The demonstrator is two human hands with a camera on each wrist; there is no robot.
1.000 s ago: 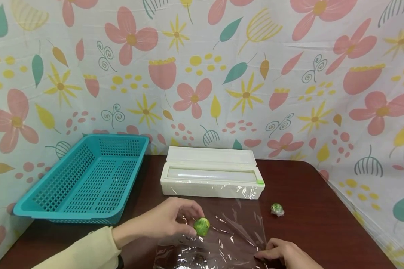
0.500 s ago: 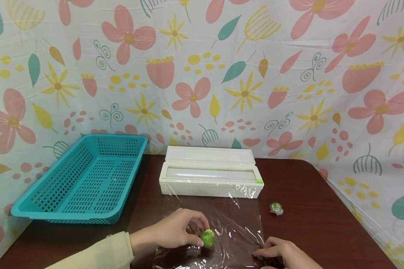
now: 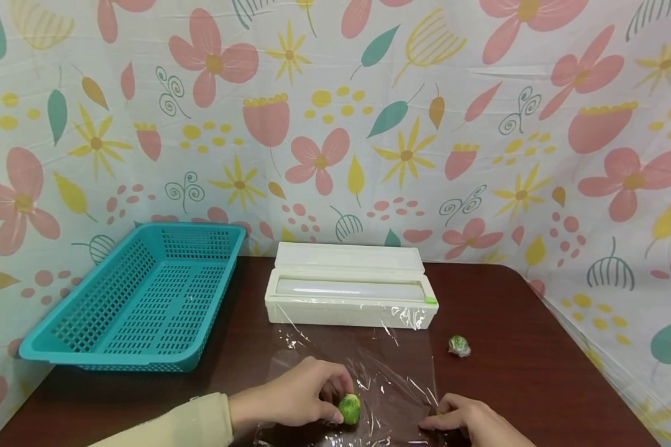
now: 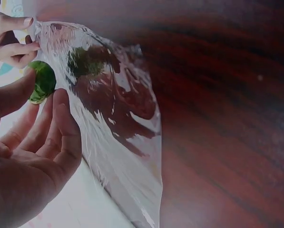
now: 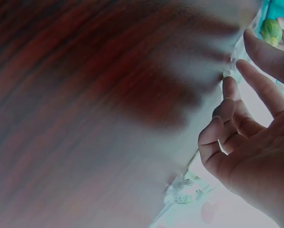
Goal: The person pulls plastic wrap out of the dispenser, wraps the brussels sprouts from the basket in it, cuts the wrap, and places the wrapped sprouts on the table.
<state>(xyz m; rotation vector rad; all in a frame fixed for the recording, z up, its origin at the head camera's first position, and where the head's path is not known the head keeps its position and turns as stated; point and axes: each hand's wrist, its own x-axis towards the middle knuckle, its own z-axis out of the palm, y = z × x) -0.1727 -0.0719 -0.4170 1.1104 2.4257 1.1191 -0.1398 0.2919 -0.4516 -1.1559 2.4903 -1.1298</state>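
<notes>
My left hand [image 3: 296, 392] pinches a green Brussels sprout [image 3: 349, 408] between thumb and fingers, low over a sheet of clear plastic wrap [image 3: 391, 372]. The left wrist view shows the sprout [image 4: 44, 83] at the fingertips and its dark green reflection in the film. My right hand [image 3: 470, 419] lies at the sheet's near right corner, its fingertips touching the film's edge. In the right wrist view the thumb and index finger of that hand [image 5: 256, 118] stand apart beside the film's edge. From the dispenser box [image 3: 352, 313] the sheet runs toward me.
A teal perforated basket [image 3: 190, 360] stands on the left of the dark wooden table [image 3: 503, 310]. A wrapped Brussels sprout [image 3: 458, 346] sits right of the sheet. The white box's lid [image 3: 349, 257] is raised at the back, before a flowered cloth [image 3: 324, 93].
My left hand has moved down and to the right with the Brussels sprout, nearer the film and the front edge. My right hand has stayed almost in place at the film's corner.
</notes>
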